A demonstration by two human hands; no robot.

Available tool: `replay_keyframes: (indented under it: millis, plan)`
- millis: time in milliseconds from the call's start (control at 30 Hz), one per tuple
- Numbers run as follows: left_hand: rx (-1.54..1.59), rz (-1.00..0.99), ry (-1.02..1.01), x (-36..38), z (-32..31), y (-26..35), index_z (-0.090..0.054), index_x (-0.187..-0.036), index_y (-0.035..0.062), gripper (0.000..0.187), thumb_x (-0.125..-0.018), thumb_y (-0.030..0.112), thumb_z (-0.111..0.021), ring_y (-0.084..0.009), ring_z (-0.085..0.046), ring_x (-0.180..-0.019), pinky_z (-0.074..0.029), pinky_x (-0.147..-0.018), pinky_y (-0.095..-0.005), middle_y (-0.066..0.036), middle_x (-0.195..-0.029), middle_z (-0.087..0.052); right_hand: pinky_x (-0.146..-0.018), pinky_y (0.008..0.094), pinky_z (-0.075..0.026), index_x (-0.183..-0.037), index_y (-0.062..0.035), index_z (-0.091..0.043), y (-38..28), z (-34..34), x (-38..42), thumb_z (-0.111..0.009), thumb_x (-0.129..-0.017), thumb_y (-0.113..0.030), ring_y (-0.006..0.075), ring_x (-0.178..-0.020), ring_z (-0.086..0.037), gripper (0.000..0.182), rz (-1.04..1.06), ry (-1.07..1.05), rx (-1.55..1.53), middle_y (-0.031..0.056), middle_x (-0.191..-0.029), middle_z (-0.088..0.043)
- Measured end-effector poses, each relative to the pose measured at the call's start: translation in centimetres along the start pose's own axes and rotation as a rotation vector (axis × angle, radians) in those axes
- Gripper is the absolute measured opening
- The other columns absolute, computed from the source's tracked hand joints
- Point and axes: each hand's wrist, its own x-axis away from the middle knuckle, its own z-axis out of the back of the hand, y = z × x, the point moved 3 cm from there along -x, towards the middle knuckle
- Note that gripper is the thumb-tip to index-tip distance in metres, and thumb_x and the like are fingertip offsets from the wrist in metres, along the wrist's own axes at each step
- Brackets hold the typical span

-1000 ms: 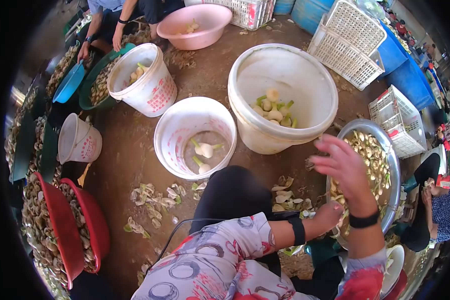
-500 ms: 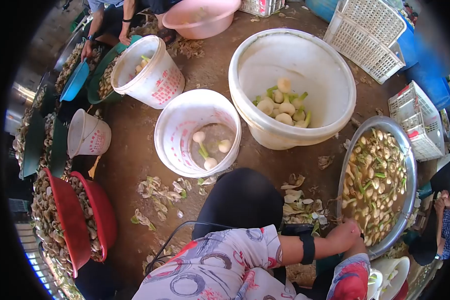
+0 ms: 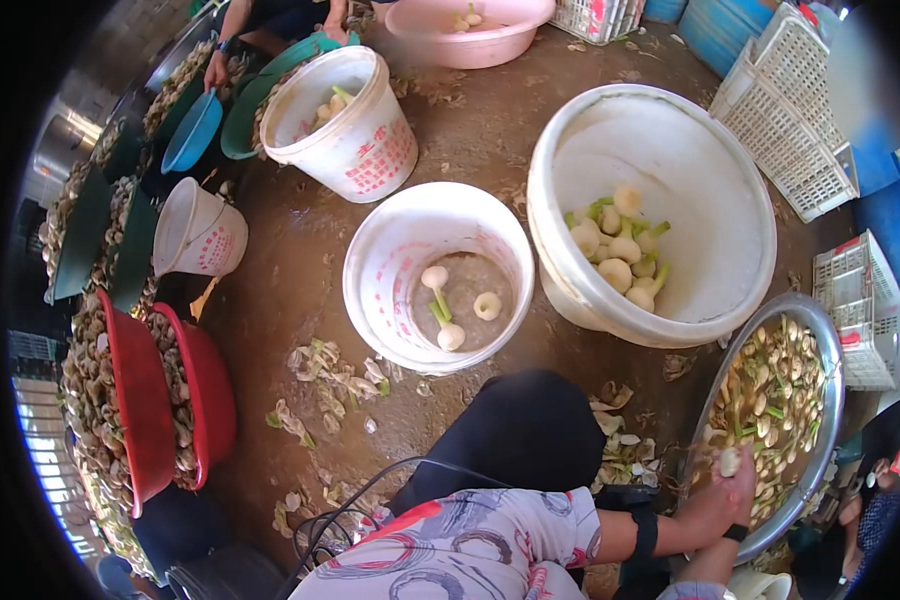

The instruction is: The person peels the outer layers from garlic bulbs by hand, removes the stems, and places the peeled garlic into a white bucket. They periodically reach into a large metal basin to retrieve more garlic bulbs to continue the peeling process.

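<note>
Over the near edge of the metal basin (image 3: pixel 838 375), which holds many pale bulbs in brownish water, my two hands are close together and partly overlap. My right hand (image 3: pixel 741 492) is closed around a pale bulb (image 3: pixel 730 461) with thin roots by it. My left hand (image 3: pixel 703 515) is closed beside it; what its fingers hold is hidden. A white bucket (image 3: pixel 365 270) in front of my knee contains three trimmed bulbs (image 3: pixel 451 336). The larger white tub (image 3: pixel 750 225) to its right holds several peeled bulbs (image 3: pixel 615 273) with green stems.
Scraps of peel (image 3: pixel 335 380) lie on the brown floor. Red basins (image 3: pixel 140 400) of bulbs stand at left, with a smaller bucket (image 3: pixel 210 240) and a lettered bucket (image 3: pixel 380 150) behind. White crates (image 3: pixel 785 130) are at right. Another person's hand (image 3: pixel 216 72) holds a blue basin (image 3: pixel 192 135).
The view has turned, so the buckets and tub appear farther right. My hands have separated slightly, and a pale bulb now shows at the fingers of my right hand.
</note>
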Motion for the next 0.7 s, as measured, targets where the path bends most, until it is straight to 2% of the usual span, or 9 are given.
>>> replay_keyframes:
  millis: [33,100,133,233,300,400,467,633,700]
  plan:
    - [0.01,-0.006,-0.001,0.1,-0.4,-0.4,-0.05,-0.093,0.0034,0.023,-0.077,0.019,-0.047,-0.0347,-0.052,-0.088,-0.04,-0.075,-0.0406,-0.02,-0.09,-0.054,-0.063,0.0315,-0.046,-0.098,-0.0078,-0.051,-1.5,-0.7,2.2,-0.047,-0.084,-0.034,0.0164,-0.074,-0.054,0.03,0.045,-0.158,-0.201,0.0072,-0.078,-0.055]
    - [-0.38,-0.505,0.615,0.6,-0.3,-0.1,-0.042,-0.112,0.0048,0.04,-0.076,0.021,-0.05,-0.0314,-0.039,-0.112,-0.029,-0.093,-0.0414,-0.018,-0.113,-0.046,-0.068,0.0321,-0.046,-0.1,-0.0089,-0.05,-3.7,-5.9,8.2,-0.045,-0.085,-0.038,0.0172,-0.081,-0.054,0.033,0.059,-0.124,-0.313,0.0069,-0.085,-0.056]
    - [-0.345,-0.504,0.426,0.7,0.0,0.1,-0.034,-0.121,0.0068,0.051,-0.075,0.021,-0.052,-0.0284,-0.021,-0.125,-0.014,-0.102,-0.0427,-0.014,-0.126,-0.035,-0.074,0.0328,-0.045,-0.102,-0.01,-0.048,-4.3,-8.1,10.4,-0.042,-0.085,-0.042,0.018,-0.087,-0.054,0.037,0.064,-0.111,-0.439,0.0066,-0.091,-0.056]
    - [-0.322,-0.548,0.006,1.1,0.9,1.5,-0.035,-0.12,0.0047,0.05,-0.075,0.016,-0.052,-0.0327,-0.02,-0.124,-0.019,-0.1,-0.0409,-0.02,-0.13,-0.028,-0.082,0.0355,-0.042,-0.102,-0.0105,-0.049,-3.6,-8.4,13.5,-0.04,-0.084,-0.046,0.0197,-0.094,-0.052,0.041,0.345,-0.003,-0.242,0.0076,-0.098,-0.055]
    - [-0.296,-0.739,0.238,1.8,0.5,0.9,-0.035,-0.12,0.006,0.047,-0.076,0.015,-0.051,-0.0332,-0.034,-0.116,-0.029,-0.094,-0.0389,-0.022,-0.12,-0.039,-0.071,0.03,-0.046,-0.102,-0.0095,-0.048,-4.1,-10.0,15.9,-0.039,-0.086,-0.045,0.0177,-0.085,-0.055,0.04,0.269,0.05,-0.402,0.0062,-0.089,-0.056]
    - [-0.018,-0.39,-0.034,3.3,1.5,1.4,-0.042,-0.112,0.0061,0.035,-0.08,0.019,-0.048,-0.0323,-0.052,-0.092,-0.04,-0.077,-0.0381,-0.017,-0.096,-0.054,-0.028,0.0183,-0.03,-0.078,-0.0087,-0.05,-2.1,-6.2,16.5,-0.039,-0.086,-0.043,0.01,-0.031,-0.042,0.037,0.408,0.353,0.234,0.0012,-0.046,-0.046]
    - [0.004,-0.542,0.003,3.1,1.3,0.9,-0.047,-0.1,0.0039,0.025,-0.082,0.021,-0.045,-0.0337,-0.055,-0.074,-0.041,-0.063,-0.0382,-0.017,-0.08,-0.055,-0.029,0.0183,-0.03,-0.078,-0.0079,-0.05,-2.0,-5.9,18.3,-0.038,-0.087,-0.041,0.0101,-0.031,-0.042,0.036,0.499,0.256,0.386,0.0016,-0.046,-0.046]
    - [-0.1,-0.452,-0.019,6.0,0.5,1.3,-0.05,-0.087,0.0028,0.022,-0.082,0.023,-0.044,-0.0348,-0.053,-0.075,-0.041,-0.063,-0.0386,-0.017,-0.077,-0.055,-0.033,0.0165,-0.029,-0.08,-0.0048,-0.049,-1.8,-7.2,23.8,-0.04,-0.088,-0.033,0.0076,-0.036,-0.041,0.031,0.531,0.078,0.592,0.0018,-0.05,-0.047]
    - [-0.172,-0.392,-0.104,6.2,0.0,1.0,-0.051,-0.086,0.003,0.022,-0.082,0.024,-0.044,-0.0353,-0.053,-0.073,-0.041,-0.063,-0.039,-0.017,-0.076,-0.055,-0.064,0.0233,-0.042,-0.087,-0.0031,-0.05,-1.6,-7.1,25.9,-0.039,-0.087,-0.028,0.0151,-0.068,-0.055,0.027,0.444,-0.062,0.882,0.0078,-0.083,-0.058]
